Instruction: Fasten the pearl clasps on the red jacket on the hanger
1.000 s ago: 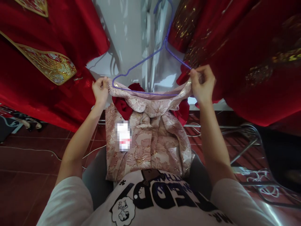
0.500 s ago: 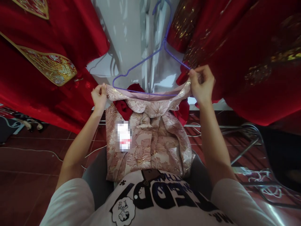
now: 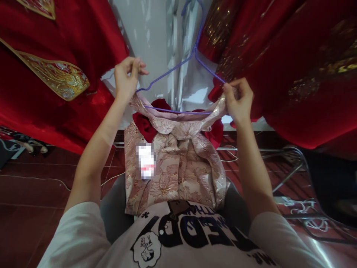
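Observation:
A pink and gold patterned garment (image 3: 167, 175) with dark red bows (image 3: 145, 126) lies across my lap, its neckline raised. The purple hanger (image 3: 175, 69) has its right end at the garment's right shoulder, and its left end reaches the left shoulder. My right hand (image 3: 240, 100) pinches the right shoulder at the hanger's end. Above the left shoulder is my left hand (image 3: 127, 78), thumb and forefinger together, other fingers loosely extended; nothing shows between them. A blurred white tag (image 3: 146, 162) rests on the garment's front.
Red embroidered garments (image 3: 64, 48) hang on the left and more red ones (image 3: 284, 74) on the right. A metal-framed chair (image 3: 301, 156) and white cables (image 3: 315, 221) are at the right.
My left hand has let go of the left shoulder edge and moved up and right. The left shoulder now sits over the hanger's left end. My right hand has barely moved.

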A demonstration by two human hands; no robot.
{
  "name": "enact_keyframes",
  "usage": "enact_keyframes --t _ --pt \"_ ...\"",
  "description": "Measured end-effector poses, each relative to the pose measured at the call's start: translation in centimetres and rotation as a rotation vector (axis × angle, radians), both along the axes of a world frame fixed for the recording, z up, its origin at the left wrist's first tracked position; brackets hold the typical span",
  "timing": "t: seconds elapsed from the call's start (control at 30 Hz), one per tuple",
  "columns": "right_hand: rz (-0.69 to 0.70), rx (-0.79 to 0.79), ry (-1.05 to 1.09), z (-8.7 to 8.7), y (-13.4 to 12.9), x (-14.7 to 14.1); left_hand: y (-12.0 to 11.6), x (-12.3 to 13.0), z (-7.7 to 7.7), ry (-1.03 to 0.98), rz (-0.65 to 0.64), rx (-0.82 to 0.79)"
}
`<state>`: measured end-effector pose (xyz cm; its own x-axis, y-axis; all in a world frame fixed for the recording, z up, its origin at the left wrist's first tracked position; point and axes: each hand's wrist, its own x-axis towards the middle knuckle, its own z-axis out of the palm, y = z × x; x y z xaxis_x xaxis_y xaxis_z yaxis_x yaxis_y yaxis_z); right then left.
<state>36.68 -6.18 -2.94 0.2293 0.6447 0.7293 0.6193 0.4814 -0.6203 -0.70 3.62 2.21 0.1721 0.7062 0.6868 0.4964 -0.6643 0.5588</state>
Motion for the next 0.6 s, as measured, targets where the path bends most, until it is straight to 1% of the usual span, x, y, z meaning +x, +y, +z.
enact_keyframes --t 0.07,0.13,0.23,0.33,0.4,0.43,0.5,0.6 --pt "0.016 0.0 0.01 0.1 0.0 0.0 -0.4 -0.3 0.5 -0.08 0.001 -0.017" --pt "0.015 -0.012 0.01 0.2 0.0 0.0 -1.6 -1.5 0.1 -0.044 0.049 -0.043" --pt "-0.002 -0.038 0.009 0.2 0.0 0.0 -4.1 -4.2 -1.9 0.038 0.116 -0.085" --pt "0.002 -0.045 0.009 0.2 0.1 0.0 -5.8 -6.5 -3.9 0.04 0.063 -0.132" --pt "0.015 -0.034 0.018 0.1 0.1 0.0 -6.1 -7.3 -4.7 0.028 0.055 -0.134" --pt "0.02 -0.029 0.023 0.1 0.1 0.1 -6.0 -7.3 -4.8 0.017 0.07 -0.122" --pt "0.026 -0.032 0.029 0.2 0.1 0.1 -5.4 -6.9 -4.5 -0.008 0.106 -0.091" --pt "0.039 -0.043 0.023 0.3 0.0 0.1 -4.2 -4.6 -3.3 -0.025 0.095 -0.067"
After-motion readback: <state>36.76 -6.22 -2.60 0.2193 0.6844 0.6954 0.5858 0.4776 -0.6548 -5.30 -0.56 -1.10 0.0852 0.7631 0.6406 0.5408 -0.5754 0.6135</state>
